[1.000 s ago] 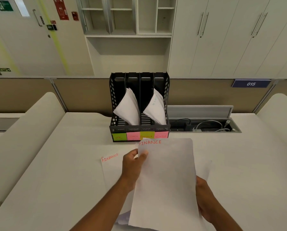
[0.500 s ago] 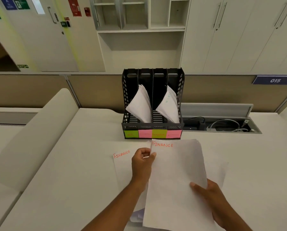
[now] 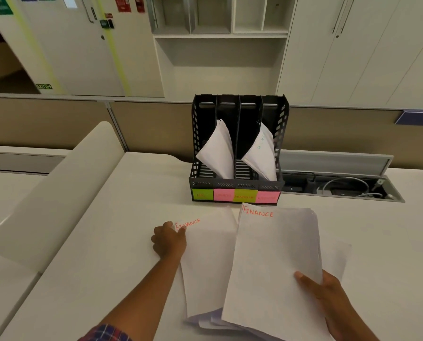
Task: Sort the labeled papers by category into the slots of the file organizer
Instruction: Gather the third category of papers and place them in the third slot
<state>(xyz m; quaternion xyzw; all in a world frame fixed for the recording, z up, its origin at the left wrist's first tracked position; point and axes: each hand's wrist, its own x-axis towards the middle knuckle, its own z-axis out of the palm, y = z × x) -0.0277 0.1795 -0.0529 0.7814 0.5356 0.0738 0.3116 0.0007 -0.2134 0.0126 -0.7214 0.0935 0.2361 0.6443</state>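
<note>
Right hand (image 3: 328, 299) gripping white FINANCE-headed sheets (image 3: 277, 262); left hand (image 3: 170, 239) pinching corner of flat white FINANCE sheet (image 3: 205, 254).
Best stacked together, then slid upright into black four-slot organizer (image 3: 237, 185), green FINANCE tag (image 3: 245, 196).

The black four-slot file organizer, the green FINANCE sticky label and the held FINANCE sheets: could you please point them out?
Black four-slot file organizer (image 3: 196, 134), head view, left perforated wall.
Green FINANCE sticky label (image 3: 245, 197), head view, label centre.
Held FINANCE sheets (image 3: 274, 262), head view, middle of top sheet.
</note>
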